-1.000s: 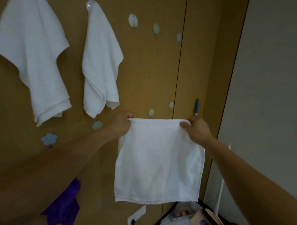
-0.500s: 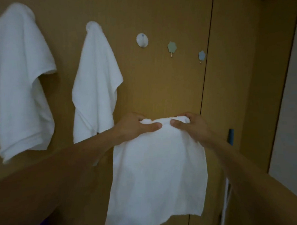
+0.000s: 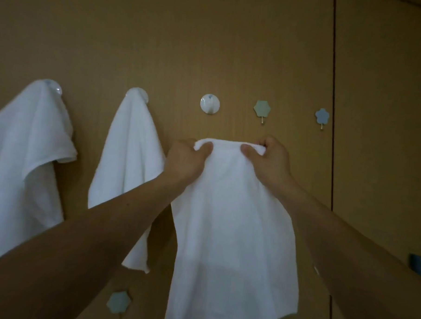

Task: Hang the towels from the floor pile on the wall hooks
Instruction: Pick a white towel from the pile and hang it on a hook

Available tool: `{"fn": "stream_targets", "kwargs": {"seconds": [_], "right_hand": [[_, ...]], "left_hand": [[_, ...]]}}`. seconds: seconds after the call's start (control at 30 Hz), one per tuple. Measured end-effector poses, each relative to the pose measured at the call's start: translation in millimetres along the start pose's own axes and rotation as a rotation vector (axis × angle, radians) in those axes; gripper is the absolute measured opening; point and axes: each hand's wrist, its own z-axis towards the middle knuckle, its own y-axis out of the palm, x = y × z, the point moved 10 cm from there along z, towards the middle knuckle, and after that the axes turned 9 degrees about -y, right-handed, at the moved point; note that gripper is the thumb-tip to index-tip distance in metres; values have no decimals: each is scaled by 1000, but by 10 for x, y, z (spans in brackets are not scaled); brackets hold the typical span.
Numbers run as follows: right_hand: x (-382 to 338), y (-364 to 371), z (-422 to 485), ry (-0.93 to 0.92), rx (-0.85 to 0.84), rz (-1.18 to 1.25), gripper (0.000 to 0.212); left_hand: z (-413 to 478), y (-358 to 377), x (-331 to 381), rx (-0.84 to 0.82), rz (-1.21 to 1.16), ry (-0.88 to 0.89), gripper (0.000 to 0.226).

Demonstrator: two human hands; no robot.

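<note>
Now I am holding the towel against the wall, its top edge lying just below the round white hook. My left hand is gripping that edge below and slightly left of the hook, with the thumb curled over the front of the cloth. My right hand is gripping the same edge below and well right of the hook, fingers closed round a bunched end. Both hands are wrapped fully round cloth and are carrying nothing else.

The towel's long axis is running straight down from the hook's level, with the free lower hem hanging far beneath it. The short top edge is running level, parallel to the row of hooks. The slack stretch of edge between my two thumbs is sitting below the hook and a little to its right, so my left hand is the nearer one. I judge the coming move to be a lift upward and slightly leftward, bringing that stretch over the hook.

Left of the round white hook, two hung towels are already draping from their own hooks. Right of it, a green flower hook and a blue flower hook are standing bare.
</note>
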Motion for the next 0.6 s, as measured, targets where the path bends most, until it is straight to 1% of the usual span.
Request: {"fn": "stream_targets", "kwargs": {"seconds": [0.07,0.1,0.17,0.23,0.33,0.43,0.53,0.6], "right_hand": [[-71,67,307,-12,62,1,23],[-105,106,455,-20,83,-9,22],[-179,197,741,-46,104,-42,20],[-252,270,991,-69,124,-81,20],[-350,369,1310,-93,142,-121,20],[-391,502,1535,-112,112,-179,20],[-315,650,1583,-110,42,-279,24],[-244,675,1543,-101,28,-317,22]], "left_hand": [[234,-71,246,59,21,84,21],[363,-107,351,87,30,119,20],[635,-187,510,150,66,164,29],[885,-287,630,246,183,191,37],[1181,-402,800,345,361,240,33],[1369,-457,868,365,420,287,31],[1400,-482,788,416,488,279,28],[1404,-402,708,365,536,253,27]]}}
